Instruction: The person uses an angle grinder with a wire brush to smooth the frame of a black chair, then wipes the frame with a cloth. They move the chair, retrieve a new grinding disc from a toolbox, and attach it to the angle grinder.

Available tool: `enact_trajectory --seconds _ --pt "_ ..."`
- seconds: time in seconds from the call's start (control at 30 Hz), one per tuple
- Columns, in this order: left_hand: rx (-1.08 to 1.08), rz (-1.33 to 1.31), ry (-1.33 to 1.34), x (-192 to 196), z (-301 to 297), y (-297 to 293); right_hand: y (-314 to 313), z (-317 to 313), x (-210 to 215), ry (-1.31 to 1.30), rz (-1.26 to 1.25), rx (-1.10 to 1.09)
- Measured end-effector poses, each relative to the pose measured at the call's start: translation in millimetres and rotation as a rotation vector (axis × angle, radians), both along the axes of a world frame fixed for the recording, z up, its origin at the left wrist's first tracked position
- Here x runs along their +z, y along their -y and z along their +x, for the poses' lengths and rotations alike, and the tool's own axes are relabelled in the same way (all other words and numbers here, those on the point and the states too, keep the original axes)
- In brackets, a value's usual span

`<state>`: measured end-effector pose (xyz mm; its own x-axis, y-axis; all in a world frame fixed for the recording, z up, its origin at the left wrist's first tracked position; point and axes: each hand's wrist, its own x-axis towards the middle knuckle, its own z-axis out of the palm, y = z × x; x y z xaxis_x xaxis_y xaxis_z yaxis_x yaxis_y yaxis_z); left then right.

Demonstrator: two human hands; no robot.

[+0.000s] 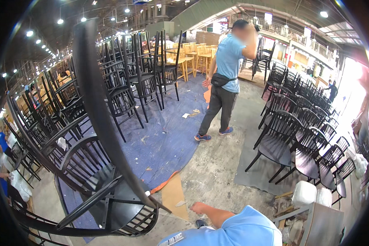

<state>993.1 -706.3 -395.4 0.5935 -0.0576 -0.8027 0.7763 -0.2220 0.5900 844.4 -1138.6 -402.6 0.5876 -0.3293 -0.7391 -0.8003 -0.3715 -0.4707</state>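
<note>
1. While the black chair [106, 192] hangs tilted at lower left, its long back post slants from top centre-left down toward the seat.
2. Right hand [199, 208]: bare, low centre, just right of the chair; fingers loosely together, holding nothing visible.
3. Left hand: out of view.
4. Cardboard sheet [173, 196] lies between hand and chair.
</note>
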Motion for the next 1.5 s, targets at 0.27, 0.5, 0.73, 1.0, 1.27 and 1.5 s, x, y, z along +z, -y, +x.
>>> enact_trajectory --seconds 0.27,0.5,0.73,1.0,1.27,1.5 --pt "0.276 -0.173 0.275 25.5 17.5 75.5 126.1 -59.0 -10.7 -0.07 0.279 -0.381" --pt "1.09 -0.099 0.378 45.0 41.8 3.2 92.2 15.8 2.6 -0.207 0.346 -0.232" --pt "1.002 -0.196 0.495 39.1 106.2 -71.1 14.1 186.5 27.1 0.218 0.609 -0.236" --pt "0.189 0.085 0.497 67.0 160.7 -62.4 -67.1 276.0 62.3 0.446 0.076 -0.035" --pt "0.428 -0.026 0.406 79.9 127.8 -69.4 -81.5 258.1 87.2 0.373 0.055 -0.048" --pt "0.428 -0.143 0.45 84.6 105.1 -40.2 -47.8 216.1 64.2 0.355 0.106 -0.095"
